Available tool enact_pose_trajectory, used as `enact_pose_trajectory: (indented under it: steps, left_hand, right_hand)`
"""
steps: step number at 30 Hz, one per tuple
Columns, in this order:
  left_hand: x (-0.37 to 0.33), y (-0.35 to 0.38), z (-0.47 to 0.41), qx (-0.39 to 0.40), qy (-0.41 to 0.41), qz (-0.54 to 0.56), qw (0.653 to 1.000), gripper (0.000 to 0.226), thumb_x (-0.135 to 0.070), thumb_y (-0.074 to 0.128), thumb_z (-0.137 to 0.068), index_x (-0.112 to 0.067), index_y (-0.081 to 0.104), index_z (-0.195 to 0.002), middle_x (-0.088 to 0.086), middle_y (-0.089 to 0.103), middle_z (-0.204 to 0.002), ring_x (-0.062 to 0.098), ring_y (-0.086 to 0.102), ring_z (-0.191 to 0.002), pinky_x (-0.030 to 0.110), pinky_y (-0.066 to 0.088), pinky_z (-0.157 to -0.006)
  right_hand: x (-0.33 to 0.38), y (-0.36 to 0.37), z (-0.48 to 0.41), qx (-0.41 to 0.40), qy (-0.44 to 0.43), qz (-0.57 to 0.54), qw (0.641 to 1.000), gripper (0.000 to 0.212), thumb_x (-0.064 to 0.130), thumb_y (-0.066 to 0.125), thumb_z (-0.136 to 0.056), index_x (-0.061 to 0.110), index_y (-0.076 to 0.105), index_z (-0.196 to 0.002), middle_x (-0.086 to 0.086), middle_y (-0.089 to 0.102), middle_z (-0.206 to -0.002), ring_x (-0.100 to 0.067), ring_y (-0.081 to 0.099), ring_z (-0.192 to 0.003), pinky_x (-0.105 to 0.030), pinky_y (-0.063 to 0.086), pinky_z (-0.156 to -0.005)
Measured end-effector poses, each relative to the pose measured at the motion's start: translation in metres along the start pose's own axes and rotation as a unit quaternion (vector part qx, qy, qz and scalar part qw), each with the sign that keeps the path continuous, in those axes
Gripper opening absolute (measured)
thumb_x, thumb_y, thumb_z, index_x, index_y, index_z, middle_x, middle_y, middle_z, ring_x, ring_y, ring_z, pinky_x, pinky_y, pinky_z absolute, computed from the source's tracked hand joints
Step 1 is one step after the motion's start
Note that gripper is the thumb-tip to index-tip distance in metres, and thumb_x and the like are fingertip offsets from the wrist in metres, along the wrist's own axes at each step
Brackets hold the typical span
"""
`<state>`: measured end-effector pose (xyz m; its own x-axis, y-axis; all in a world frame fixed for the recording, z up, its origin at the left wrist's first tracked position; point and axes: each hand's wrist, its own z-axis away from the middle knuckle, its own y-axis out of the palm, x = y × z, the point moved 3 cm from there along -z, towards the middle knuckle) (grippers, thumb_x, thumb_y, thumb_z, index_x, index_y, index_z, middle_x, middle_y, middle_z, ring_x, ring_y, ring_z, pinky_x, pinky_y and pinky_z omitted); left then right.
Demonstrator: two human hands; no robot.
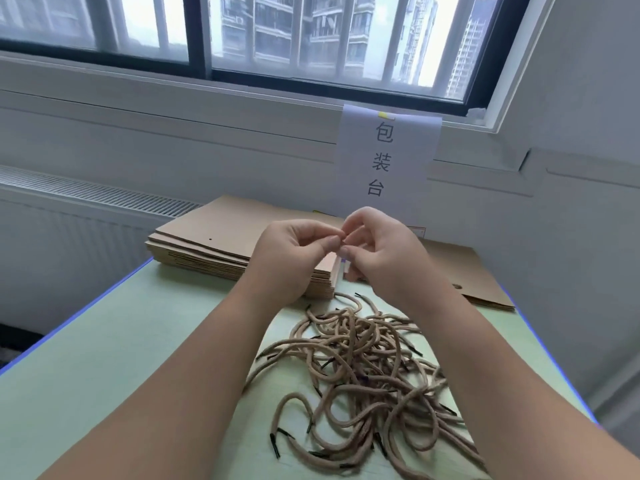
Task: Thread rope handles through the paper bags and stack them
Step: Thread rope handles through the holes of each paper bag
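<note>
**Hands meet above a heap of rope handles at a packing counter**

A person's left hand (289, 261) and right hand (384, 261) are raised over a pale green counter (104, 358), fingertips meeting in mid-air. Each grip is drawn in, with the fingers curled and the thumb set against the forefinger. Nothing shows plainly between the tips, so it cannot be told whether either grip holds anything.

Below the grip and nearer the person, a loose pile of tan rope handles (363, 368) with black tips lies tangled on the counter, touching neither hand. Beyond the grip and to its left sits a stack of flat brown paper bags (207, 237), with a punched hole showing in the top one. The left hand hides the stack's near right corner. To the right of the grip, 1 lower, thinner pile of bags (481, 278) lies flat, partly behind the right forearm.

Above the grip, a white paper sign (388, 157) bearing 3 characters hangs on the wall. Higher still, a dark-framed window (201, 36) looks onto apartment blocks. Far left of the grip, a white radiator grille (86, 192) runs along the wall.
</note>
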<state>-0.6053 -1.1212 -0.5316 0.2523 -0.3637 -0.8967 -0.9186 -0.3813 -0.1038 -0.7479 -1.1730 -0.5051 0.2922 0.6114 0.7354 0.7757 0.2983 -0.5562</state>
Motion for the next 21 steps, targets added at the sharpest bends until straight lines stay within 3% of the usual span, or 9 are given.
enact_pose_trajectory:
  steps: [4,6,8,10,12,14,18,21]
  left_hand:
    - [0.002,-0.010,-0.004,-0.011,0.009,-0.061,0.998,0.020,-0.008,0.067,-0.097,-0.025,0.077,-0.094,-0.013,0.075,-0.075,-0.003,0.066,-0.074,0.017,0.051,-0.077]
    - [0.004,-0.019,-0.006,-0.049,0.015,-0.188,0.981,0.013,-0.023,0.068,-0.098,-0.031,0.076,-0.102,-0.013,0.077,-0.087,0.000,0.067,-0.084,0.022,0.051,-0.081]
    - [0.005,-0.025,-0.007,-0.039,0.018,-0.351,0.935,0.023,-0.035,0.067,-0.097,-0.032,0.073,-0.119,-0.014,0.074,-0.116,0.007,0.066,-0.106,0.029,0.050,-0.094]
    - [0.011,-0.020,-0.006,0.041,-0.010,-0.456,0.889,0.047,-0.047,0.066,-0.095,-0.036,0.060,-0.140,-0.013,0.057,-0.146,0.013,0.054,-0.132,0.037,0.043,-0.109]
    - [0.020,-0.008,-0.002,0.132,-0.038,-0.527,0.839,0.064,-0.055,0.065,-0.091,-0.040,0.046,-0.150,-0.014,0.045,-0.156,0.014,0.043,-0.142,0.045,0.037,-0.114]
    - [0.028,0.004,0.001,0.173,-0.030,-0.563,0.807,0.063,-0.052,0.065,-0.091,-0.041,0.043,-0.149,-0.016,0.047,-0.151,0.013,0.042,-0.140,0.048,0.035,-0.110]
    - [0.024,0.011,-0.004,0.112,-0.007,-0.554,0.825,0.044,-0.034,0.059,-0.098,-0.049,0.057,-0.139,-0.019,0.060,-0.142,0.011,0.052,-0.135,0.039,0.038,-0.108]
    - [0.024,0.016,-0.003,0.116,0.042,-0.494,0.861,0.028,-0.037,0.064,-0.098,-0.046,0.071,-0.123,-0.017,0.073,-0.124,0.012,0.063,-0.120,0.036,0.046,-0.103]
  right_hand:
    - [-0.012,0.010,-0.001,-0.058,-0.012,0.025,0.998,0.011,0.011,0.065,-0.095,0.017,0.063,-0.085,0.003,0.063,-0.062,-0.005,0.046,-0.050,-0.019,0.033,-0.052]
    - [-0.020,0.014,-0.001,-0.063,-0.005,0.043,0.997,0.014,0.012,0.064,-0.096,0.018,0.063,-0.083,0.002,0.064,-0.065,-0.006,0.047,-0.052,-0.021,0.035,-0.054]
    - [-0.029,0.013,-0.004,-0.068,0.008,0.053,0.996,0.017,0.013,0.060,-0.098,0.022,0.060,-0.083,-0.001,0.067,-0.073,-0.013,0.054,-0.059,-0.031,0.043,-0.058]
    - [-0.035,0.012,-0.006,-0.077,0.021,0.056,0.995,0.019,0.014,0.056,-0.100,0.024,0.055,-0.083,-0.004,0.068,-0.081,-0.025,0.060,-0.070,-0.036,0.047,-0.064]
    - [-0.041,0.012,-0.007,-0.081,0.034,0.046,0.995,0.021,0.014,0.053,-0.102,0.024,0.051,-0.083,-0.002,0.071,-0.087,-0.029,0.061,-0.075,-0.039,0.049,-0.068]
    - [-0.045,0.013,-0.007,-0.082,0.053,0.035,0.995,0.023,0.012,0.051,-0.102,0.024,0.049,-0.082,0.003,0.072,-0.090,-0.027,0.062,-0.077,-0.038,0.049,-0.071]
    - [-0.052,0.009,-0.008,-0.086,0.110,0.011,0.990,0.021,0.015,0.049,-0.103,0.025,0.051,-0.084,-0.003,0.068,-0.095,-0.027,0.066,-0.084,-0.051,0.058,-0.075]
    - [-0.058,0.006,-0.008,-0.089,0.181,-0.071,0.977,0.020,0.014,0.047,-0.104,0.018,0.052,-0.086,-0.012,0.066,-0.108,-0.021,0.059,-0.073,-0.045,0.059,-0.067]
